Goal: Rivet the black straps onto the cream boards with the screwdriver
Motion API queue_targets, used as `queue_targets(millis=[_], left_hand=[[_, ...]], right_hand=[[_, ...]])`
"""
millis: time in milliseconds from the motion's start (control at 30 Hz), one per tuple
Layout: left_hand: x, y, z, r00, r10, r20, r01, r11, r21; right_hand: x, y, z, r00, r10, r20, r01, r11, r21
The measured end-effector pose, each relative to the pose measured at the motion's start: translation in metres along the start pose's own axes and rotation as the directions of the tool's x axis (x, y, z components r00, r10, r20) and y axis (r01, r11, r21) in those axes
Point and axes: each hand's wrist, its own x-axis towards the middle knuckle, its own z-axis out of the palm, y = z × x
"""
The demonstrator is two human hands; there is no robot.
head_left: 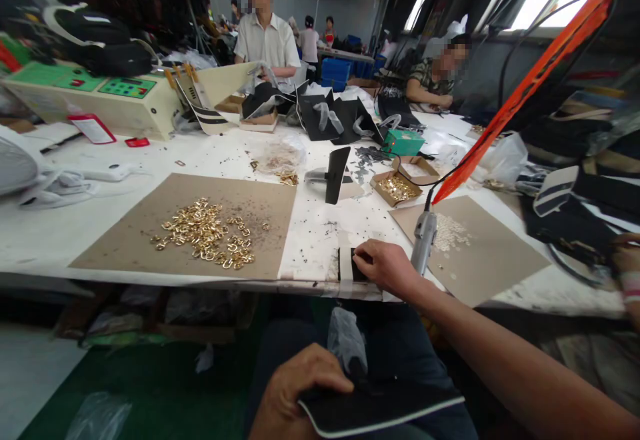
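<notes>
My left hand, low over my lap, is closed on a black panel with a white edge, the thumb on top. A clear plastic wrapping rises from the panel's far side. At the table's front edge my right hand has its fingertips pinched together over a small black pad. Pale tape crosses that pad. Whatever those fingertips hold is hidden. Just right of this hand hangs a grey electric screwdriver.
Gold buckles lie heaped on a brown board at left. Small pale pieces cover part of another board at right. Behind are a box of gold parts and an upright black piece. People sit across the table.
</notes>
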Motion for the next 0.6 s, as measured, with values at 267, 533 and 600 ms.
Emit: queue_targets(millis=[267,533,600], left_hand=[[-0.002,-0.012,0.002,1.0,-0.005,0.01,0.005,1.0,0.026],[0.006,0.002,0.003,1.0,-0.023,-0.017,0.024,0.999,0.041],[0.006,0.008,0.002,0.999,-0.048,0.006,0.048,0.998,0.04]], right_hand=[[-0.003,0.005,0.009,1.0,0.012,0.016,-0.012,1.0,-0.025],[-0.004,0.004,0.005,0.992,0.04,0.12,-0.043,0.999,0.018],[-0.006,0.007,0.004,0.992,0.028,0.119,-0.039,0.995,0.091]])
